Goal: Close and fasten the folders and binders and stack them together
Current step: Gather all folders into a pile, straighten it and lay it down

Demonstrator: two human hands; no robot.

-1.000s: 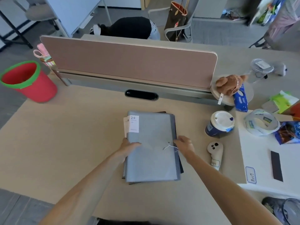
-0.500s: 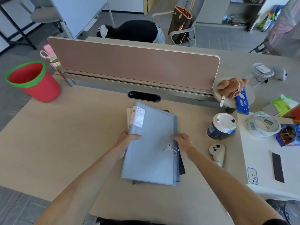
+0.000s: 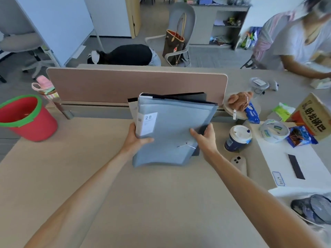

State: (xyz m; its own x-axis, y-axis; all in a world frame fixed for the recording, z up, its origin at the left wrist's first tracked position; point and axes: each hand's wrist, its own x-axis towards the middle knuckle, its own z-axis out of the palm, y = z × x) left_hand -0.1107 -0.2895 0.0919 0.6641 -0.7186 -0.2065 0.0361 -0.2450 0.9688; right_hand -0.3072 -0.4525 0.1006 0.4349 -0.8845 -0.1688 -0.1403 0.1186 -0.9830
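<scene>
Hands, left hand (image 3: pixel 136 140) and right hand (image 3: pixel 204 137), clamp the tilted folder stack (image 3: pixel 172 127) by its sides; dark binders (image 3: pixel 189 96) behind could slip onto the worktop (image 3: pixel 143 203).

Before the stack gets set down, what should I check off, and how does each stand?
1. Both hands hold the stack: left hand on its left edge, right hand on its right. Ok.
2. Stack squared: dark folders jut out behind the blue folder. Not ok.
3. String tie fastened: too small to read. Cannot tell.
4. Desk below bare. Ok.
5. Coffee cup apart from the stack, though near the right hand. Ok.
</scene>
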